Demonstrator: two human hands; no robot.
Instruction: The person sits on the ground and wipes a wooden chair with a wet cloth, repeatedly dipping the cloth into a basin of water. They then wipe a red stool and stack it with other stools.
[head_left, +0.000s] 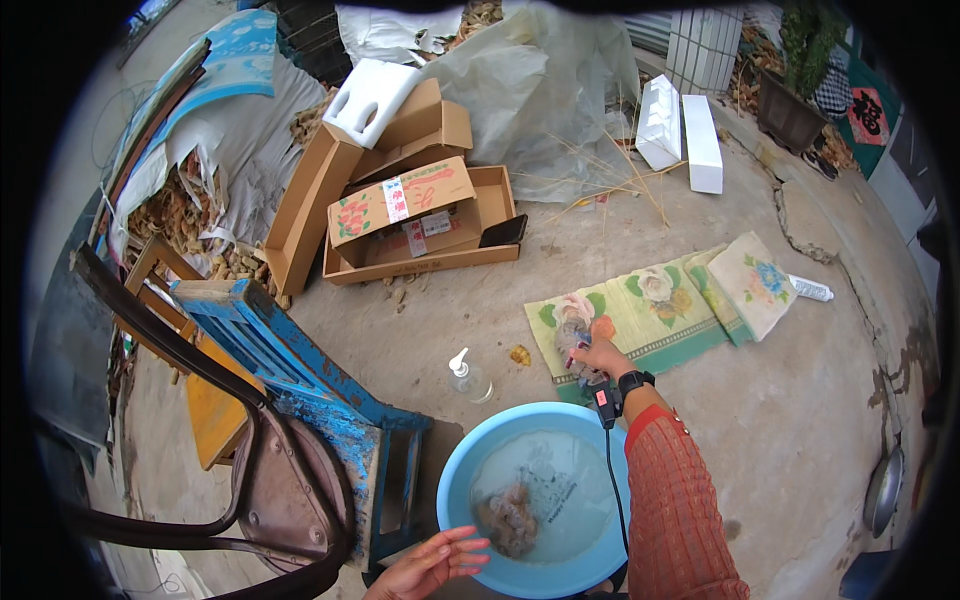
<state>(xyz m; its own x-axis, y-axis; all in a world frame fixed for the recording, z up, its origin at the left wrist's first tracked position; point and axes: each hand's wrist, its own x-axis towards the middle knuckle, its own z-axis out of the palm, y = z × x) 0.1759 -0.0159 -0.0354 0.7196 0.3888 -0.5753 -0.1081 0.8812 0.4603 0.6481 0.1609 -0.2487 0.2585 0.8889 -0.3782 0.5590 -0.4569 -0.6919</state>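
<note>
My right hand (600, 356) grips a small grey, wet-looking bundle (574, 336) on a yellow-green floral towel (626, 311). The bundle seems to be cloth; its exact kind is unclear. On that wrist are a black watch-like strap and a black device (604, 401) with a cable. My left hand (435, 564) holds nothing, fingers apart, beside the near left rim of a light blue plastic basin (459, 469). Cloudy water fills the basin's bottom, and a brownish soaked clump (510, 521) lies in it. Behind the basin stands a clear pump bottle (471, 381) with a white head.
A folded floral cloth (752, 285) and a white tube (811, 288) lie at the towel's right end. Left are a worn blue wooden chair (330, 427) and a round-seated metal chair (289, 487). Cardboard boxes (405, 202), white foam pieces (703, 146) and plastic sheeting (525, 97) lie behind.
</note>
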